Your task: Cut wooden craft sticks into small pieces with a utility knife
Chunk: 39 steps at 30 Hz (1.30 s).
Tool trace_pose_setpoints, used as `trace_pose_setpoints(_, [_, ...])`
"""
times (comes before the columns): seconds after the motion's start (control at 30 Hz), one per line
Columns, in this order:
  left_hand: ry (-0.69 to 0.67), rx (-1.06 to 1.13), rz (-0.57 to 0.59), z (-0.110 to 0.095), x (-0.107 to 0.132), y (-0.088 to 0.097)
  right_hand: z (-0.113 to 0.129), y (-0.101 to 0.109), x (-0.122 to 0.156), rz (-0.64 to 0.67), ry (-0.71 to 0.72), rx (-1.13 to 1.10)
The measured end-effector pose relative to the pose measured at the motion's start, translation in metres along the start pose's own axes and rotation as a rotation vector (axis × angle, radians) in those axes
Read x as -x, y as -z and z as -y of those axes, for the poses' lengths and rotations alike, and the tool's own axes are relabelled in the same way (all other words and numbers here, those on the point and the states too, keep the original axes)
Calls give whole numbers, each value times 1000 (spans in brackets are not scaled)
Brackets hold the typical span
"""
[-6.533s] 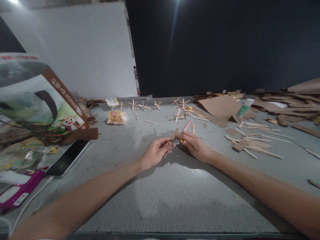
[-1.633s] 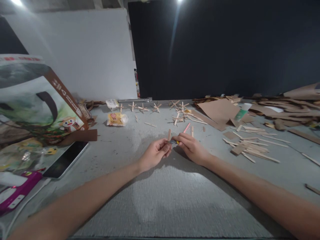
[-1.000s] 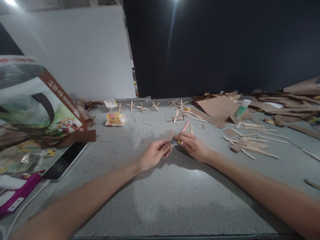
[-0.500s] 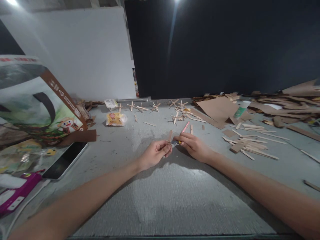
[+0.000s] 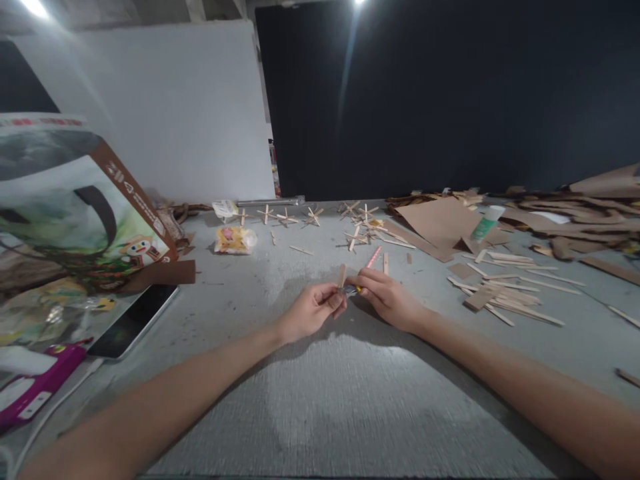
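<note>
My left hand [image 5: 315, 310] pinches a short wooden craft stick [image 5: 342, 275], whose upper end stands up above the fingers. Close on its right, my right hand [image 5: 387, 297] is closed around a slim pink tool [image 5: 374, 257] with a yellow part and a grey, blade-like metal tip. That tip meets the stick at my left fingertips; the exact contact is too small to make out. Just beyond my right hand lies another wooden stick [image 5: 386, 263]. Farther back are several star-shaped pieces of crossed sticks [image 5: 314, 216].
Loose sticks [image 5: 515, 297] lie heaped at right, near a green-and-white glue tube [image 5: 487, 223] and brown cardboard [image 5: 430, 227]. At left are a phone [image 5: 135, 321], a purple device [image 5: 43, 387] with a white cable, and a large printed bag [image 5: 65, 200]. A yellow packet [image 5: 234, 240] sits farther back.
The view has shifted slightly, so the scene sits a little lower and to the right. Both hands keep their grips, with the tool tip still at the stick.
</note>
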<state>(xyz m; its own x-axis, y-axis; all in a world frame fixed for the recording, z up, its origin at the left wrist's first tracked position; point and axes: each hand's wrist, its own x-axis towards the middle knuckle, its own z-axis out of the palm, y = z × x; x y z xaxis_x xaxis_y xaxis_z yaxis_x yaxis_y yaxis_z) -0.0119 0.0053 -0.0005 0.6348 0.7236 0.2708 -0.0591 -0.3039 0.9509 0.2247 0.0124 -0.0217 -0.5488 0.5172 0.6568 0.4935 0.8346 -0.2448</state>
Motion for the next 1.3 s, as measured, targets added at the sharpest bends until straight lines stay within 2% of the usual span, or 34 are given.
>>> trace_pose_setpoints(0.57, [-13, -20, 21, 1, 0, 0, 4, 4, -2, 1, 29, 35])
trace_pose_setpoints(0.77, [48, 40, 5, 1, 1, 1, -2, 3, 1, -11, 17, 44])
trace_pose_setpoints(0.93, [111, 101, 57, 1, 2, 1, -2, 4, 1, -4, 33, 16])
trace_pose_setpoints(1.3, [111, 70, 54, 5, 0, 1, 0, 5, -2, 17, 48, 25])
